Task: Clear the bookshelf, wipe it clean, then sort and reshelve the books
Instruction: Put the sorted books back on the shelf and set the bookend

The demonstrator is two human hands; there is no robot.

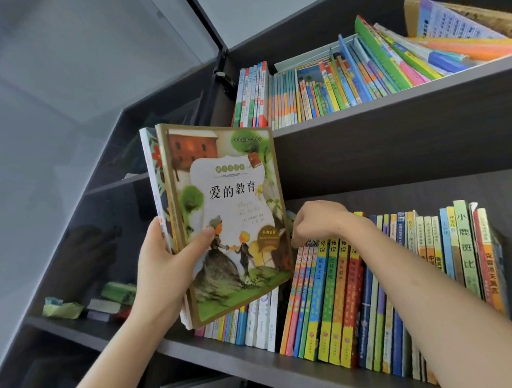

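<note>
Dark bookshelf [369, 166], rows of upright books [334, 304]; perhaps folded green paper [62, 310]

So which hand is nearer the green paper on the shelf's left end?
Left. The left hand, gripping the held books, is right of the green paper; the right hand is farther right, at the tops of the shelved books.

Bright, even daylight; wide-angle bending at edges, upper-left corner blurred.

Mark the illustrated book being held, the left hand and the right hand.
cream-and-green illustrated paperback book [233, 192]: head view, front cover centre.
left hand [163, 271]: head view, middle of palm.
right hand [315, 219]: head view, back of hand.
</note>
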